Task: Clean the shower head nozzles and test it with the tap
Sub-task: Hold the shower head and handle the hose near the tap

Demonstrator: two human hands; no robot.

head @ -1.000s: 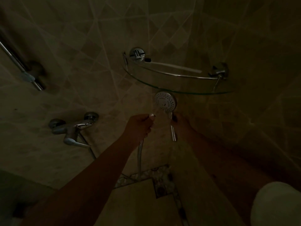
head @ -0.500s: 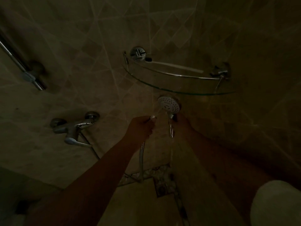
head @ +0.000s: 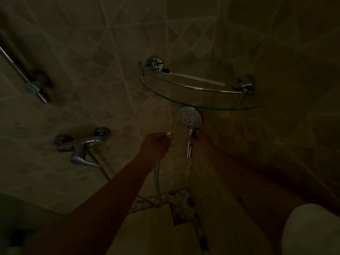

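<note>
Item: wall, tiled, dim. Unchanged over the last second.

Item: shelf, glass, corner-mounted, a white stick lying along its back rail. Fixed; it sits just above the head.

Item: tap, chrome mixer, low on my left, well apart from both hands. Lever position unchanged. Nobody is touching it.

Item: hose, hanging down below my left hand.

Item: my right hand, wrapped round the handle of the head, holding it up just under the shelf. Grip the same as a second ago.

Item: my left hand, fingers curled, a pale tip showing at the thumb side; too dark to tell whether it pinches something or is merely clenched. It sits beside the spray, barely moved.

Item: head, white face. Changed: it has turned from tilting left to facing me more squarely, nozzle rings now readable. Faint streaks of water fall from its left edge.

Judgement: water seems to be running, so this is the test stage; turning the face toward me lets me check which nozzles flow.
</note>
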